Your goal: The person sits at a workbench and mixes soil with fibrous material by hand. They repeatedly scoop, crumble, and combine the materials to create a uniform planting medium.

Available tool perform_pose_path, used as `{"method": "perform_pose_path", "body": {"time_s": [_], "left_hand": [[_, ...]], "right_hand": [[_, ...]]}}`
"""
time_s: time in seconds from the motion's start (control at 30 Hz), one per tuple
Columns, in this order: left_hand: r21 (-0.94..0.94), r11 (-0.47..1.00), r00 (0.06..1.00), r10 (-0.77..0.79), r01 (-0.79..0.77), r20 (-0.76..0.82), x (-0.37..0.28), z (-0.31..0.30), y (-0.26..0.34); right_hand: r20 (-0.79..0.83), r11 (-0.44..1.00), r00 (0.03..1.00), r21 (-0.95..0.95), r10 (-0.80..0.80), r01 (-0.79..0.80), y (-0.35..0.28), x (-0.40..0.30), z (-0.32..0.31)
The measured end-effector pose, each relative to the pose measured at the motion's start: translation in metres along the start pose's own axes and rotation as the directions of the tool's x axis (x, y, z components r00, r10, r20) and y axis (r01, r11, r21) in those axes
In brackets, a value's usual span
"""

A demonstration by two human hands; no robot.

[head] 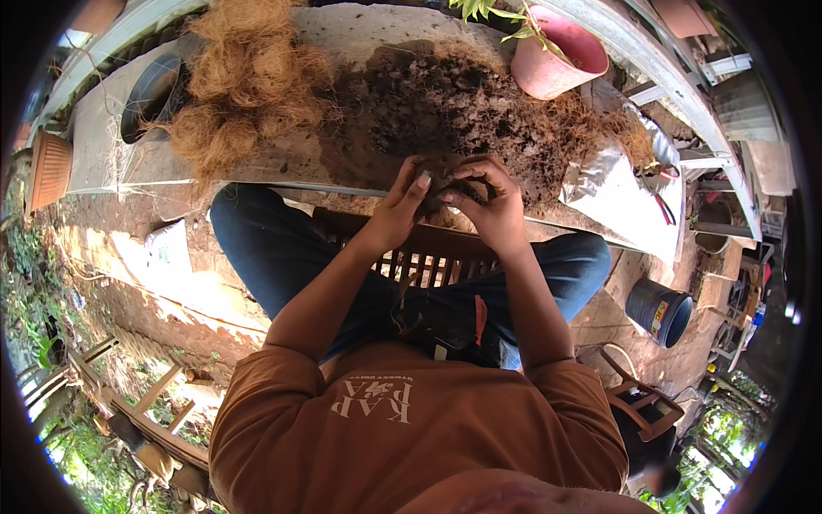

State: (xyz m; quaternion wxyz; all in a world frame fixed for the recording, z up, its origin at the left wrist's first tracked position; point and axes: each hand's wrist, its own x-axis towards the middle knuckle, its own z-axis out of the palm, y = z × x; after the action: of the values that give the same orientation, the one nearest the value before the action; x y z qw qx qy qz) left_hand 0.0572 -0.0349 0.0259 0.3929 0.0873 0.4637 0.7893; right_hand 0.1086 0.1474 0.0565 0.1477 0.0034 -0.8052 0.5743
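At the near edge of the table, my left hand (pixel 403 209) and my right hand (pixel 493 200) grip a dark, moist clump of soil (pixel 439 183) from both sides. Soil smears the fingers of both hands, and they hide much of the clump. Just beyond them a spread of dark, crumbly soil mix (pixel 449 106) covers the middle of the table top (pixel 359 26). Left of that soil rises a heap of loose brown fibre, apparently coconut coir (pixel 250 83).
A pink pot (pixel 546 70) with a leafy plant stands behind the soil. A silvery plastic sheet or bag (pixel 610 186) lies at right, with red-handled tools (pixel 664 202). A black pot (pixel 151 96) lies left; a blue bucket (pixel 658 313) is on the ground.
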Motion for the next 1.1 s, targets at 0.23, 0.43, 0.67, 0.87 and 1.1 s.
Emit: {"method": "perform_pose_path", "body": {"time_s": [0.23, 0.43, 0.67, 0.87, 1.1], "left_hand": [[0.163, 0.973, 0.986, 0.165, -0.162, -0.004, 0.009, -0.004, -0.003], [-0.105, 0.990, 0.993, 0.084, -0.093, -0.087, 0.011, -0.002, -0.003], [0.014, 0.981, 0.974, 0.193, -0.192, -0.115, 0.014, -0.004, -0.008], [0.150, 0.972, 0.960, 0.207, -0.180, -0.191, 0.012, 0.009, 0.001], [0.138, 0.966, 0.957, 0.239, -0.218, -0.165, 0.014, 0.006, -0.005]], "right_hand": [[-0.027, 0.998, 0.999, -0.059, -0.022, 0.020, -0.002, 0.004, 0.001], [-0.013, 0.835, 0.918, -0.420, -0.397, 0.355, 0.009, -0.004, 0.008], [0.098, 0.653, 0.883, -0.636, -0.459, 0.410, 0.007, -0.012, 0.013], [0.120, 0.734, 0.895, -0.531, -0.430, 0.424, -0.002, -0.007, 0.005], [-0.088, 0.961, 0.969, -0.176, -0.233, 0.215, 0.000, 0.004, 0.001]]}}
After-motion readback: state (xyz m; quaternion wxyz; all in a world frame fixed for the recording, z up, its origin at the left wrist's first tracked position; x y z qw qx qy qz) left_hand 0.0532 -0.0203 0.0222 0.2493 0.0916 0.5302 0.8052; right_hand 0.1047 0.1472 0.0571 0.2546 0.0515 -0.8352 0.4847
